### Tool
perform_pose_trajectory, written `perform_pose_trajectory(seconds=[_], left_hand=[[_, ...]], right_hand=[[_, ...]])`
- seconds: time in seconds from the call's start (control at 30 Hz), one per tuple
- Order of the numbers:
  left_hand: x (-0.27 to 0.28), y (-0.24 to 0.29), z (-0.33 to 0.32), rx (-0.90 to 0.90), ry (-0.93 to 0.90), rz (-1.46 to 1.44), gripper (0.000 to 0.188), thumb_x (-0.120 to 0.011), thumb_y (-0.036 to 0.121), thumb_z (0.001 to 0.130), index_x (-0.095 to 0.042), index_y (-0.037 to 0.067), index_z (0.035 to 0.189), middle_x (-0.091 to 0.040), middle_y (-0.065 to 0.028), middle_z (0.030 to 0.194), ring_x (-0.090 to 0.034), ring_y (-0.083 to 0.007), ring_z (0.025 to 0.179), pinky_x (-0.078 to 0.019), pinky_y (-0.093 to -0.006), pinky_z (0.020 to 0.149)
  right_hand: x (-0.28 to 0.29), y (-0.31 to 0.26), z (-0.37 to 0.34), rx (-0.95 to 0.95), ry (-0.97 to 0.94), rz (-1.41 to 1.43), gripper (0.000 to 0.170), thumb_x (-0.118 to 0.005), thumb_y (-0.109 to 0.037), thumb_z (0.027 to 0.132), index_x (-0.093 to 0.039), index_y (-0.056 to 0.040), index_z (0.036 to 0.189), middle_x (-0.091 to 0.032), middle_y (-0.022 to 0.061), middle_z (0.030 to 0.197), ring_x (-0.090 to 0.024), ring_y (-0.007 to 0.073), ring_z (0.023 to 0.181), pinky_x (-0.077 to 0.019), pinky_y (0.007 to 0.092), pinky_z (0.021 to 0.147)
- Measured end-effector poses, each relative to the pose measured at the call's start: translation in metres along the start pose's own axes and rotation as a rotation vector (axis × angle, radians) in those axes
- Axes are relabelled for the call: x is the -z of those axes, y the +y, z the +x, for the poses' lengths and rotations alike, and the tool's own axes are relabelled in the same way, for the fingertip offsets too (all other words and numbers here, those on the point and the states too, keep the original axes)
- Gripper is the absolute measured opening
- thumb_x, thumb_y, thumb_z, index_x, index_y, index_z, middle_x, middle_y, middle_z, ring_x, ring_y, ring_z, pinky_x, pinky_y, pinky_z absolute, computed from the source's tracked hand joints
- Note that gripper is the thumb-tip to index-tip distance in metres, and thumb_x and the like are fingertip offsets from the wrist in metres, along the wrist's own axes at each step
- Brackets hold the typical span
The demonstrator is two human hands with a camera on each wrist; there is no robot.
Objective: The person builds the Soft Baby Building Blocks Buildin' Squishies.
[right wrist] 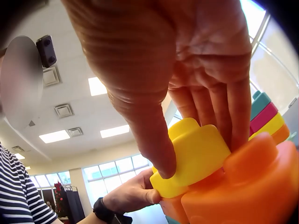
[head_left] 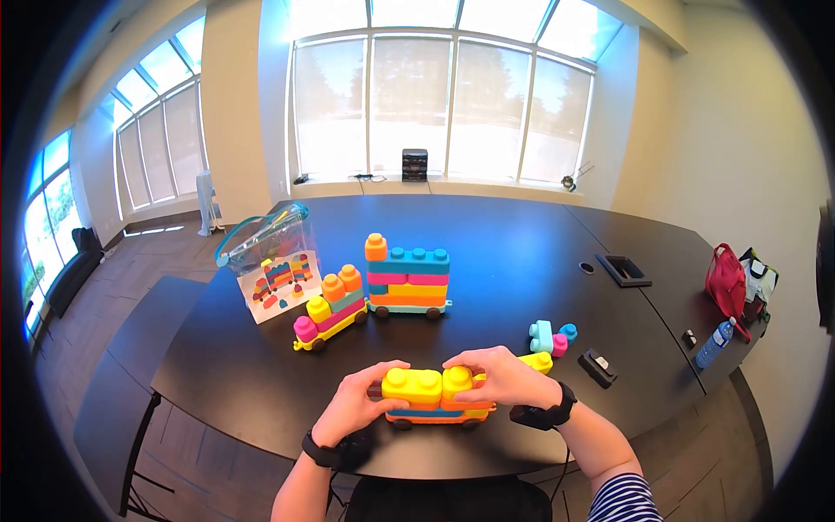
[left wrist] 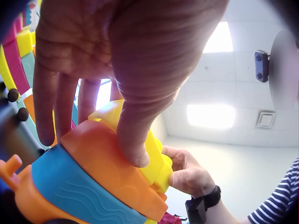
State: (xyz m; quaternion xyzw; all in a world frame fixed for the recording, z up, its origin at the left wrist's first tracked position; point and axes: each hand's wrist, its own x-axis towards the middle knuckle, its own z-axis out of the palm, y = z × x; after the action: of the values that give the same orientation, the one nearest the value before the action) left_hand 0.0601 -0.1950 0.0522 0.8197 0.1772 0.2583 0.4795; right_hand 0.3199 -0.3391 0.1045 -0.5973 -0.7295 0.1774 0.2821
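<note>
A toy train wagon [head_left: 435, 417] of building blocks stands near the table's front edge, with blue and orange blocks stacked on its wheeled base. On top sit a longer yellow block [head_left: 412, 389] and a shorter yellow block [head_left: 457, 383], side by side. My left hand [head_left: 355, 402] grips the longer one, thumb in front and fingers behind; in the left wrist view its thumb also overlaps the orange block [left wrist: 98, 149] beneath. From the right, my right hand [head_left: 511, 381] pinches the shorter yellow block [right wrist: 201, 154] between thumb and fingers.
Farther back stand a tall block wagon [head_left: 407, 287] and a smaller wagon [head_left: 335, 315]. A clear bag [head_left: 270, 239] with a picture card is behind them. Loose blocks [head_left: 541, 335], a black device [head_left: 597, 368], a water bottle [head_left: 715, 344] and a red bag [head_left: 724, 283] lie to the right.
</note>
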Motion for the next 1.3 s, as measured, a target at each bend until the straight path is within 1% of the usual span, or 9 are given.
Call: perform_pose_trajectory(seconds=[0.6, 0.7, 0.8, 0.83, 0.9, 1.03, 1.1, 1.2, 1.3], left_hand=[[-0.004, -0.003, 0.0, 0.006, 0.01, -0.033, 0.061, -0.087, 0.004, 0.086, -0.064, 0.007, 0.142, -0.074, -0.0101, 0.127, -0.074, -0.0199, 0.116, -0.0604, -0.0349, 0.101], [-0.004, -0.001, 0.0, 0.018, 0.012, -0.032, 0.061, -0.087, 0.004, 0.086, -0.064, 0.007, 0.142, -0.075, -0.0101, 0.127, -0.074, -0.02, 0.116, -0.0604, -0.035, 0.101], [-0.002, -0.004, 0.0, 0.008, 0.001, -0.044, 0.061, -0.087, 0.005, 0.086, -0.064, 0.007, 0.142, -0.075, -0.0105, 0.128, -0.074, -0.0204, 0.116, -0.0603, -0.0353, 0.101], [-0.001, -0.003, 0.0, 0.001, 0.001, -0.031, 0.061, -0.087, 0.005, 0.086, -0.064, 0.007, 0.142, -0.075, -0.0106, 0.128, -0.074, -0.0206, 0.116, -0.0602, -0.0354, 0.101], [-0.001, -0.004, 0.0, -0.01, 0.004, -0.012, 0.061, -0.087, 0.005, 0.086, -0.064, 0.007, 0.142, -0.075, -0.011, 0.128, -0.074, -0.021, 0.116, -0.0602, -0.0356, 0.101], [0.0, -0.004, 0.0, -0.002, 0.001, -0.032, 0.061, -0.087, 0.006, 0.085, -0.064, 0.007, 0.142, -0.075, -0.0112, 0.127, -0.074, -0.0215, 0.116, -0.0601, -0.0357, 0.101], [-0.001, -0.004, 0.0, 0.001, 0.004, -0.025, 0.061, -0.088, 0.006, 0.085, -0.064, 0.006, 0.142, -0.075, -0.0111, 0.127, -0.074, -0.0215, 0.115, -0.0602, -0.0357, 0.101], [0.0, -0.003, 0.0, 0.002, 0.004, -0.022, 0.061, -0.087, 0.005, 0.085, -0.064, 0.007, 0.142, -0.075, -0.0106, 0.127, -0.074, -0.0208, 0.116, -0.0602, -0.0354, 0.101], [0.0, 0.002, -0.001, 0.014, 0.004, -0.03, 0.061, -0.087, 0.004, 0.085, -0.064, 0.007, 0.142, -0.075, -0.0099, 0.127, -0.074, -0.0195, 0.115, -0.0603, -0.035, 0.101]], right_hand=[[-0.008, 0.0, -0.003, -0.042, -0.029, -0.018, 0.055, -0.086, -0.025, 0.085, -0.069, -0.0017, 0.131, -0.077, 0.0178, 0.11, -0.076, 0.0332, 0.099, -0.0589, 0.0374, 0.091], [-0.01, -0.002, -0.007, -0.068, -0.02, 0.015, 0.057, -0.086, -0.025, 0.087, -0.067, -0.0022, 0.136, -0.075, 0.0183, 0.121, -0.074, 0.0329, 0.109, -0.0571, 0.0383, 0.098], [0.002, 0.017, -0.014, 0.117, -0.011, 0.066, 0.057, -0.085, -0.023, 0.09, -0.066, -0.0025, 0.139, -0.07, 0.0179, 0.136, -0.069, 0.0332, 0.124, -0.0528, 0.0393, 0.108], [0.015, 0.022, -0.017, 0.094, 0.004, 0.032, 0.058, -0.083, -0.021, 0.092, -0.063, -0.0025, 0.143, -0.065, 0.0166, 0.146, -0.063, 0.0336, 0.134, -0.0483, 0.0404, 0.115], [0.042, 0.044, -0.024, 0.064, 0.187, 0.02, 0.053, -0.081, -0.017, 0.092, -0.065, -0.0041, 0.142, -0.066, 0.0181, 0.144, -0.063, 0.0337, 0.134, -0.0482, 0.0405, 0.115], [0.097, 0.117, -0.049, -0.257, 0.496, -0.38, 0.05, -0.075, -0.002, 0.085, -0.072, -0.0081, 0.135, -0.065, 0.0196, 0.144, -0.063, 0.0365, 0.133, -0.05, 0.0415, 0.114], [0.104, 0.176, -0.07, -0.444, 0.428, -0.646, 0.05, -0.074, -0.003, 0.086, -0.072, -0.0098, 0.135, -0.066, 0.0186, 0.144, -0.065, 0.0386, 0.128, -0.0529, 0.0447, 0.11], [0.107, 0.216, -0.085, -0.73, 0.248, -0.58, 0.063, -0.08, 0.001, 0.077, -0.071, -0.0099, 0.139, -0.067, 0.019, 0.142, -0.065, 0.0364, 0.129, -0.0538, 0.0415, 0.11], [0.106, 0.224, -0.093, -0.774, 0.202, -0.503, 0.07, -0.085, 0.002, 0.073, -0.07, -0.0108, 0.14, -0.071, 0.0187, 0.135, -0.069, 0.0345, 0.124, -0.0553, 0.0403, 0.107]])
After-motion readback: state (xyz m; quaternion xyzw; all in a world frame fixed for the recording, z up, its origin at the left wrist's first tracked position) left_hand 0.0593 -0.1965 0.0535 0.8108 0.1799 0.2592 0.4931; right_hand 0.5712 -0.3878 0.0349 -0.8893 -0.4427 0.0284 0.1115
